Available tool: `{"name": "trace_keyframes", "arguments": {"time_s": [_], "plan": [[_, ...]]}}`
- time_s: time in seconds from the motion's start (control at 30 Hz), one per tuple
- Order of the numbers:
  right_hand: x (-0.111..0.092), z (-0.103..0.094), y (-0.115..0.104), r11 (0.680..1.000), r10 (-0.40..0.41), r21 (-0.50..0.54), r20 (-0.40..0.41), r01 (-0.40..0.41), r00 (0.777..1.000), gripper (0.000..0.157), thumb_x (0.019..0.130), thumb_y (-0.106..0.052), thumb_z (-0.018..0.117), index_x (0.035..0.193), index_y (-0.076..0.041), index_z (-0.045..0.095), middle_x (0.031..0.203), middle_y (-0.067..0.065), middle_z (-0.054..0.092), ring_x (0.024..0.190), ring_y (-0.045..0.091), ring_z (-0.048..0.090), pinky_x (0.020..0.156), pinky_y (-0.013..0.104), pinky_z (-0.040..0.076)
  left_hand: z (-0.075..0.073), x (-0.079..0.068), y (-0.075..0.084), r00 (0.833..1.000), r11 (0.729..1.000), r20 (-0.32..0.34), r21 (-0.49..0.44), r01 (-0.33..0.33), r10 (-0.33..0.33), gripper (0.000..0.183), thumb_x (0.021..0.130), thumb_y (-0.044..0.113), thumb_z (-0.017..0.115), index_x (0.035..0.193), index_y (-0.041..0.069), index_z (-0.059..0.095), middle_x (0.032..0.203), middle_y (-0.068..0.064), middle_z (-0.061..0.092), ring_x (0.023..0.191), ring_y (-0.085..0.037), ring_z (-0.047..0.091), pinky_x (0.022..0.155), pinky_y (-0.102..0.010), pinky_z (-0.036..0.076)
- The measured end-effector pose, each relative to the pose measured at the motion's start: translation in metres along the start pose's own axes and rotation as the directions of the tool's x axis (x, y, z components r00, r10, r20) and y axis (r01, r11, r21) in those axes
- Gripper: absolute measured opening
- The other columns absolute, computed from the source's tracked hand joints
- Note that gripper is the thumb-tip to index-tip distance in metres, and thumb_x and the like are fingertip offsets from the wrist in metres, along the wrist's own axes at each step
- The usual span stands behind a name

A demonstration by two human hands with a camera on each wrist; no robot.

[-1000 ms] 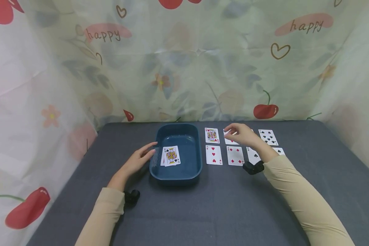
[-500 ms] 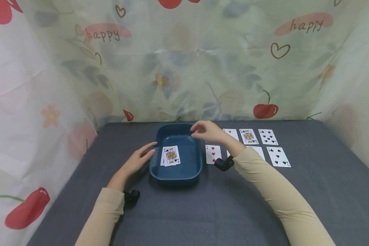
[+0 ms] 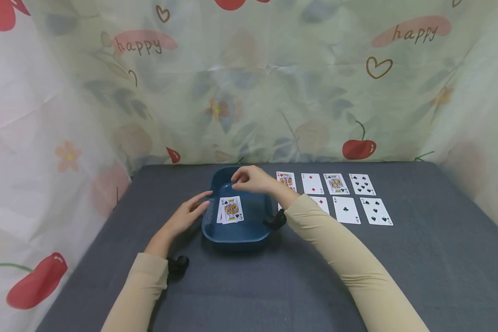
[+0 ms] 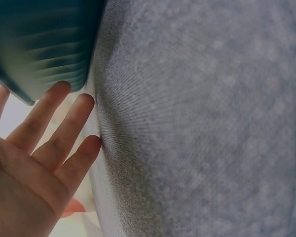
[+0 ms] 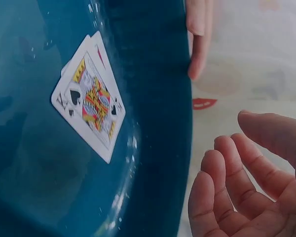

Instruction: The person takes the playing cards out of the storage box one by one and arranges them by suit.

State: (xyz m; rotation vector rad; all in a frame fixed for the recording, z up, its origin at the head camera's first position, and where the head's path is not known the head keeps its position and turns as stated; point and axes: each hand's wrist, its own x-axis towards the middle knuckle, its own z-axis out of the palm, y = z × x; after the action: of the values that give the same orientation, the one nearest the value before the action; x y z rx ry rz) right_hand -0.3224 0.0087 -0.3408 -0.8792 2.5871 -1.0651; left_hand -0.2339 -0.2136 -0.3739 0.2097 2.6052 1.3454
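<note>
My left hand point(image 3: 183, 216) rests with spread fingers at the left rim of a blue tray point(image 3: 237, 240). In the left wrist view its fingers lie against the tray's ribbed outer wall point(image 4: 59, 54). My right hand point(image 3: 253, 179) is over the tray's far right part, its fingers loosely bent. The right wrist view shows nothing between that hand's thumb and fingers point(image 5: 246, 187). Inside the tray, a king of spades point(image 3: 232, 210) lies face up, overlapping a second card that is mostly hidden beneath it.
Two rows of face-up playing cards lie right of the tray, among them a two of diamonds point(image 3: 312, 184), an ace of clubs point(image 3: 346, 210) and a king point(image 3: 336, 184). My right forearm covers part of the near row. A patterned curtain point(image 3: 265, 92) hangs behind the dark cloth point(image 3: 232, 295).
My right hand has moved left, from above the cards to over the tray, uncovering cards at the right. The left hand, the tray and the cards have stayed put.
</note>
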Motion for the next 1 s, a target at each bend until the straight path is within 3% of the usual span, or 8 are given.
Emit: {"name": "trace_keyframes", "arguments": {"time_s": [0.13,0.37,0.5,0.63,0.73,0.87,0.97,1.0], "plan": [[0.008,0.01,-0.001,1.0,0.03,-0.01,0.016,-0.03,0.999,0.029,0.089,-0.02,0.063,0.113,-0.005,0.063,0.102,0.011,0.067,0.099,0.023,0.063,0.086,0.032,0.051,0.0,0.004,-0.006,1.0,1.0,0.004,-0.003,-0.012,0.012,0.051,0.1,0.033,0.041,0.147,0.017,0.029,0.151,-0.021,0.028,0.13,-0.043,0.041,0.106,-0.059,0.032],[0.015,0.019,-0.002,0.996,0.075,0.055,0.024,-0.076,0.997,0.03,0.089,-0.02,0.061,0.115,-0.005,0.062,0.103,0.011,0.066,0.095,0.022,0.063,0.077,0.026,0.051,0.003,0.021,-0.036,0.999,0.999,-0.011,0.0,-0.045,0.045,0.049,0.1,0.037,0.04,0.146,0.024,0.031,0.151,-0.017,0.031,0.128,-0.041,0.046,0.105,-0.058,0.034],[0.018,0.022,-0.004,0.988,0.131,0.084,0.031,-0.133,0.991,0.03,0.089,-0.02,0.061,0.116,-0.005,0.062,0.103,0.012,0.067,0.094,0.022,0.063,0.077,0.026,0.052,0.003,0.025,-0.04,0.998,0.998,-0.016,-0.005,-0.068,0.068,0.05,0.099,0.04,0.041,0.145,0.023,0.032,0.15,-0.017,0.034,0.125,-0.039,0.049,0.104,-0.056,0.037],[0.022,0.029,0.002,0.99,0.142,0.027,0.011,-0.142,0.99,0.031,0.086,-0.025,0.065,0.113,-0.009,0.063,0.102,0.009,0.067,0.095,0.019,0.063,0.08,0.029,0.052,0.003,0.025,-0.04,0.998,0.998,-0.015,-0.01,-0.062,0.062,0.051,0.099,0.041,0.041,0.145,0.023,0.032,0.15,-0.016,0.034,0.125,-0.039,0.049,0.104,-0.056,0.037],[0.051,0.046,0.044,0.995,0.102,-0.024,0.001,-0.102,0.995,0.034,0.08,-0.032,0.072,0.107,-0.013,0.064,0.094,0.005,0.067,0.086,0.016,0.062,0.073,0.029,0.051,0.003,0.025,-0.04,0.999,0.999,-0.014,-0.009,-0.052,0.052,0.05,0.099,0.039,0.04,0.146,0.022,0.032,0.15,-0.016,0.033,0.126,-0.039,0.048,0.104,-0.056,0.037],[0.097,0.069,0.105,0.991,0.125,-0.045,0.043,-0.123,0.991,0.042,0.073,-0.034,0.078,0.108,-0.018,0.063,0.097,0.002,0.065,0.088,0.017,0.061,0.073,0.031,0.05,0.003,0.025,-0.04,0.999,0.999,-0.01,-0.011,-0.052,0.052,0.051,0.099,0.04,0.04,0.146,0.022,0.032,0.151,-0.016,0.032,0.126,-0.04,0.048,0.104,-0.057,0.037],[0.092,0.071,0.101,0.987,0.151,-0.069,0.055,-0.147,0.987,0.049,0.069,-0.031,0.081,0.112,-0.018,0.061,0.105,0.004,0.064,0.096,0.018,0.06,0.08,0.033,0.05,0.002,0.024,-0.041,0.998,0.998,-0.007,-0.011,-0.056,0.056,0.053,0.098,0.043,0.04,0.146,0.023,0.032,0.15,-0.016,0.033,0.126,-0.039,0.048,0.104,-0.057,0.036],[0.09,0.072,0.101,0.99,0.121,-0.072,0.045,-0.118,0.992,0.051,0.067,-0.034,0.083,0.11,-0.018,0.062,0.102,0.004,0.063,0.092,0.017,0.059,0.077,0.032,0.05,0.002,0.024,-0.041,0.998,0.998,-0.008,-0.011,-0.06,0.06,0.053,0.098,0.044,0.041,0.146,0.023,0.032,0.15,-0.016,0.033,0.125,-0.039,0.049,0.104,-0.057,0.037]]}}
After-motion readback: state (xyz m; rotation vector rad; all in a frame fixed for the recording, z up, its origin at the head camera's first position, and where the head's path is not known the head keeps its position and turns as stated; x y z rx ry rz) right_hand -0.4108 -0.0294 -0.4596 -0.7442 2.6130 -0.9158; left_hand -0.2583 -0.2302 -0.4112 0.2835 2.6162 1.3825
